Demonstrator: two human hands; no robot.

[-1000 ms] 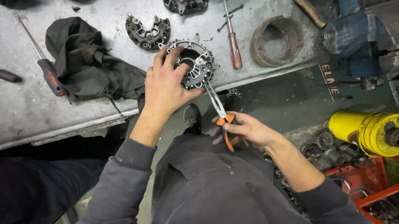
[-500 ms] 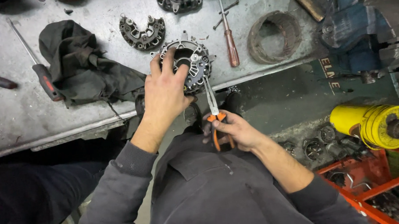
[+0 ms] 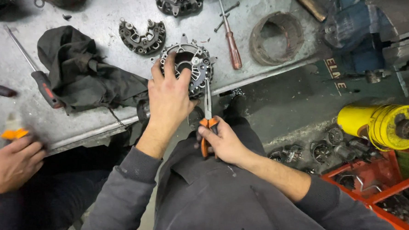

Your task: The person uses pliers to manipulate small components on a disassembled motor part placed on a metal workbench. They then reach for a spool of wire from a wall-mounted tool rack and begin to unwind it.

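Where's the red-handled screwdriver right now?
In the head view, the red-handled screwdriver lies on the metal bench, upper middle, between the round metal housing under the left hand and the rusty ring.

Bare bench [image 3: 94, 14] behind rag [image 3: 79, 79]. Rectifier [image 3: 142, 36], screwdriver [image 3: 231, 45], ring [image 3: 274, 38] crowd housing [image 3: 195, 67]. Another person's hand [image 3: 13, 162] blocks left edge.
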